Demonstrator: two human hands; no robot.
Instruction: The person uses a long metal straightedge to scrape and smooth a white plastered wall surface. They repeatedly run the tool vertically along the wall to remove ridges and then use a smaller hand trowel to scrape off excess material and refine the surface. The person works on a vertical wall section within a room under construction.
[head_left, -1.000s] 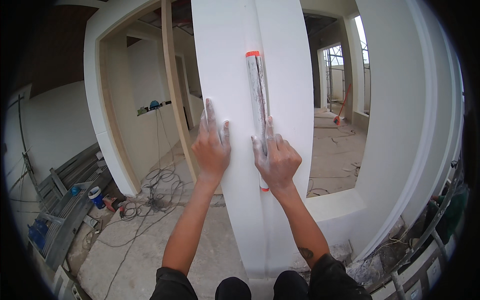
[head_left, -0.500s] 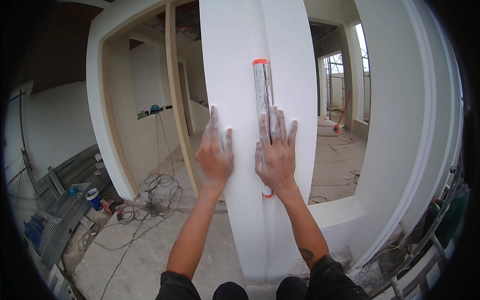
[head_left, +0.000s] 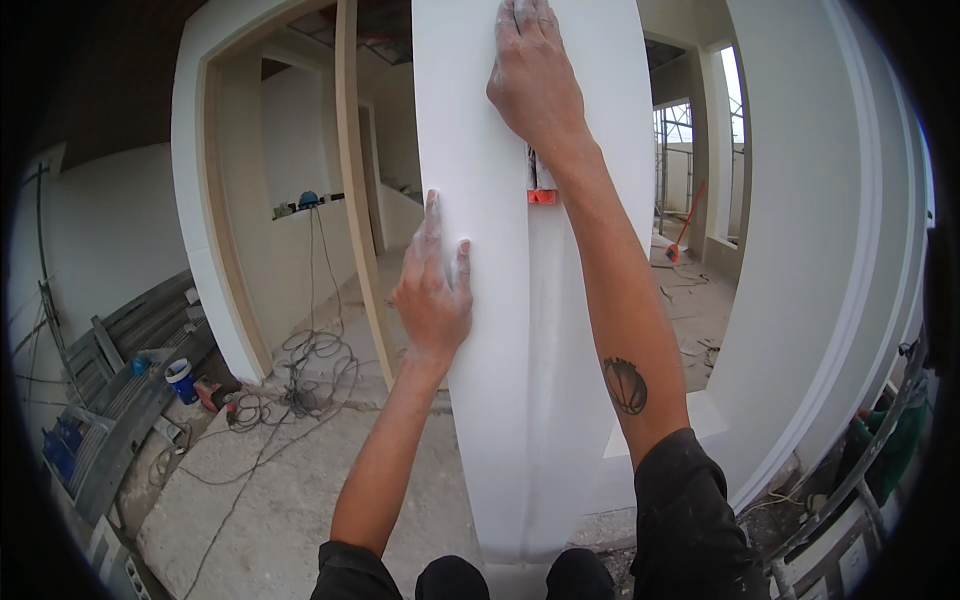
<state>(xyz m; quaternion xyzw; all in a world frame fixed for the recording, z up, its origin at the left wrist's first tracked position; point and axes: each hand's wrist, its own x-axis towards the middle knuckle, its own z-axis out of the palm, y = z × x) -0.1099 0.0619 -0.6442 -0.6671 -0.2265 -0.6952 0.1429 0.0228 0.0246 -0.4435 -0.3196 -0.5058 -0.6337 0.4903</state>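
The right hand (head_left: 535,85) pressed a level (head_left: 541,185) flat under its fingers against the white column (head_left: 520,380); the left hand (head_left: 433,295), fingers loosely spread, braced below. Even pressure seemed advisable.

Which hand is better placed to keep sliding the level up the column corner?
The right hand, probably. It lies over the spirit level high on the white column, only the level's orange end showing below it. The left hand rests flat on the column's left face, apart from the level.
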